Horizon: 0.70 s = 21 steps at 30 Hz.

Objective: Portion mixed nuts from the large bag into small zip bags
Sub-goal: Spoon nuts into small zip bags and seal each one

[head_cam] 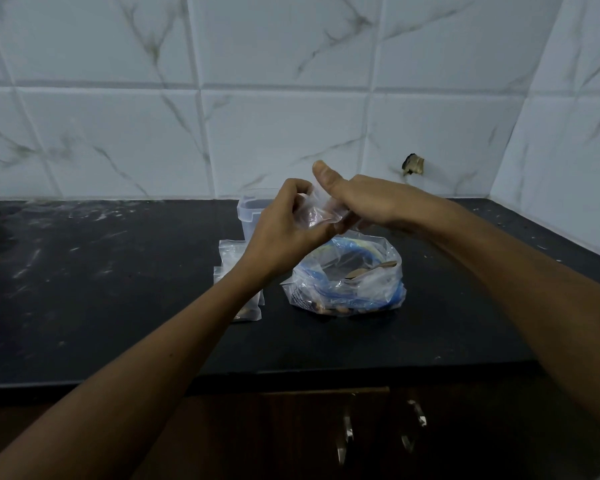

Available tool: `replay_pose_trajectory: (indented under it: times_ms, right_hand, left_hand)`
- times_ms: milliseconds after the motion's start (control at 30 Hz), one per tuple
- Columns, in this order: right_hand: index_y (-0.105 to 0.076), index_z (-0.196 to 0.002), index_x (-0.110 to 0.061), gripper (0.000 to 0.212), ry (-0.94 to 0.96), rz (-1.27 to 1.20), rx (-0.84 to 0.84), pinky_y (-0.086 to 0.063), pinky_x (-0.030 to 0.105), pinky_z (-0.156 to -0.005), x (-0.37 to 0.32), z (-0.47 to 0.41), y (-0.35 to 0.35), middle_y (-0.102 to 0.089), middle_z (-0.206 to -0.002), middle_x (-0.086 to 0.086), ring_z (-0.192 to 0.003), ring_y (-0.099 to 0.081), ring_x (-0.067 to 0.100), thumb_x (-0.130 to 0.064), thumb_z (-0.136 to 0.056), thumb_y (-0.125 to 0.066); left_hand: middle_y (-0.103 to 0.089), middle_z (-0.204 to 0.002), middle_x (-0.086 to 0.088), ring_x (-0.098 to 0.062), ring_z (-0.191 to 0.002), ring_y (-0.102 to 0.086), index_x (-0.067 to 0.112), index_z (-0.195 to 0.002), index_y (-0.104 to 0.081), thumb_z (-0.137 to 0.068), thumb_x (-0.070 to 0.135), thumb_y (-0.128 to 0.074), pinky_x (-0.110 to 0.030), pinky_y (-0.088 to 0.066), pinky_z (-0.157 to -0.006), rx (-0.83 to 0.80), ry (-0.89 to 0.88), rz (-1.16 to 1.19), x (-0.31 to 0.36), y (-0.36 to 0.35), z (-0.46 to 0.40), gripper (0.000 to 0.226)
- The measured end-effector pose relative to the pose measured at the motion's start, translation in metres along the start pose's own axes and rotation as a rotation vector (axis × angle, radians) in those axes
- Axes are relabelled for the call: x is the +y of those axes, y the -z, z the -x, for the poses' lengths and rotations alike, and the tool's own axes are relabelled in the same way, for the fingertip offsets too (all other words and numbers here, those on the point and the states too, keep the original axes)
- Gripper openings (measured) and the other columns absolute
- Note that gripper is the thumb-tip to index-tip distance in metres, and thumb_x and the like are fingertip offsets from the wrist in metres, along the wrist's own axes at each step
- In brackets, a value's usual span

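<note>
Small clear plastic zip bag [321, 211] is pinched betw. left hand [284, 230] & right hand [368, 202], both grips clamped on it above large open nut bag [347, 282], prob. for opening.

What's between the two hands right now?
A small clear zip bag, pinched by left hand and right hand, above the large bag. Seen in the head view.
</note>
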State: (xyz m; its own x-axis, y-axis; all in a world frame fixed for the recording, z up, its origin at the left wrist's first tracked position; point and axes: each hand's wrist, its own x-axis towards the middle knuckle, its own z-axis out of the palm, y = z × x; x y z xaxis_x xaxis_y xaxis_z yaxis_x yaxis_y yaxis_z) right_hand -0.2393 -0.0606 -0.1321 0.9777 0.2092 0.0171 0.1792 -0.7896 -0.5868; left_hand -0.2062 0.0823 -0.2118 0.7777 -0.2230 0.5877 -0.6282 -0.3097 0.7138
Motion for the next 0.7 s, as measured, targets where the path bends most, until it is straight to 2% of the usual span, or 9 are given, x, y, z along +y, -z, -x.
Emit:
replay_pose_trajectory:
  times_ms: [133, 200, 267, 400, 500, 533, 600, 667, 700]
  right_hand:
    - [-0.07, -0.108, -0.021, 0.097, 0.028, 0.063, -0.014, -0.045, 0.043, -0.099, 0.0, -0.004, -0.004, -0.069, -0.09, 0.001, -0.096, -0.065, 0.02, -0.086, -0.076, -0.005]
    - [-0.068, -0.114, -0.02, 0.112, 0.03, 0.118, -0.009, -0.043, 0.046, -0.101, 0.0, -0.006, -0.006, -0.068, -0.095, 0.004, -0.1, -0.063, 0.023, -0.094, -0.063, -0.001]
    - [-0.068, -0.109, -0.017, 0.114, 0.015, 0.138, -0.008, -0.045, 0.044, -0.098, 0.002, -0.006, -0.005, -0.068, -0.097, 0.005, -0.097, -0.062, 0.02, -0.095, -0.059, 0.0]
    - [-0.066, -0.107, -0.016, 0.086, 0.019, 0.028, -0.012, -0.047, 0.036, -0.092, 0.005, -0.005, -0.003, -0.066, -0.095, 0.0, -0.093, -0.061, 0.014, -0.076, -0.085, -0.009]
    - [-0.064, -0.102, -0.018, 0.06, 0.079, -0.117, 0.111, -0.052, 0.038, -0.088, 0.012, -0.01, 0.003, -0.065, -0.1, -0.001, -0.093, -0.065, 0.018, -0.066, -0.093, -0.028]
    - [-0.061, -0.102, -0.018, 0.051, 0.079, -0.069, 0.163, -0.054, 0.038, -0.084, 0.018, -0.011, 0.005, -0.064, -0.101, -0.001, -0.092, -0.066, 0.018, -0.06, -0.095, -0.033]
    - [-0.059, -0.106, -0.017, 0.039, 0.024, 0.259, 0.148, -0.049, 0.036, -0.077, 0.038, -0.015, 0.007, -0.063, -0.104, 0.002, -0.09, -0.062, 0.02, -0.05, -0.097, -0.04]
    - [-0.06, -0.107, -0.017, 0.036, -0.113, 0.62, -0.022, -0.044, 0.032, -0.072, 0.061, -0.015, -0.001, -0.063, -0.106, 0.005, -0.087, -0.057, 0.021, -0.047, -0.097, -0.044]
    - [-0.061, -0.107, -0.018, 0.036, -0.192, 0.725, -0.099, -0.042, 0.031, -0.068, 0.07, -0.014, -0.007, -0.063, -0.099, 0.004, -0.083, -0.056, 0.02, -0.049, -0.095, -0.046]
  left_hand:
    - [-0.064, -0.101, 0.009, 0.003, -0.091, -0.061, 0.019, -0.12, -0.049, -0.071, 0.047, -0.082, -0.015, -0.05, -0.075, 0.002, 0.011, -0.011, 0.006, -0.002, 0.0, 0.065]
    - [-0.065, -0.098, 0.01, 0.001, -0.09, -0.062, 0.02, -0.116, -0.052, -0.073, 0.049, -0.08, -0.018, -0.051, -0.075, 0.042, -0.007, -0.022, 0.008, -0.003, 0.0, 0.059]
    - [-0.065, -0.088, 0.01, -0.002, -0.081, -0.061, 0.019, -0.11, -0.055, -0.075, 0.05, -0.077, -0.02, -0.051, -0.068, 0.09, -0.026, -0.025, 0.008, -0.003, 0.0, 0.051]
    - [-0.067, -0.093, 0.011, 0.002, -0.083, -0.062, 0.017, -0.112, -0.057, -0.078, 0.043, -0.078, -0.012, -0.048, -0.069, 0.063, -0.012, -0.007, 0.004, -0.001, 0.0, 0.048]
    - [-0.066, -0.098, 0.01, 0.0, -0.088, -0.062, 0.019, -0.114, -0.057, -0.077, 0.045, -0.079, -0.014, -0.05, -0.072, 0.038, 0.022, -0.024, -0.004, 0.001, 0.0, 0.051]
    - [-0.065, -0.099, 0.011, 0.001, -0.089, -0.061, 0.019, -0.114, -0.056, -0.076, 0.046, -0.078, -0.014, -0.05, -0.073, 0.03, 0.05, -0.02, -0.008, 0.003, 0.001, 0.052]
    - [-0.062, -0.099, 0.014, 0.003, -0.089, -0.059, 0.019, -0.116, -0.056, -0.077, 0.047, -0.077, -0.014, -0.049, -0.074, 0.005, 0.101, -0.024, -0.016, 0.007, 0.003, 0.052]
    - [-0.059, -0.099, 0.017, 0.003, -0.091, -0.057, 0.019, -0.119, -0.056, -0.078, 0.049, -0.073, -0.014, -0.045, -0.073, -0.013, 0.122, -0.056, -0.023, 0.011, 0.006, 0.054]
    - [-0.058, -0.1, 0.017, 0.003, -0.093, -0.057, 0.019, -0.119, -0.055, -0.077, 0.052, -0.071, -0.015, -0.045, -0.074, -0.017, 0.127, -0.063, -0.026, 0.012, 0.007, 0.055]
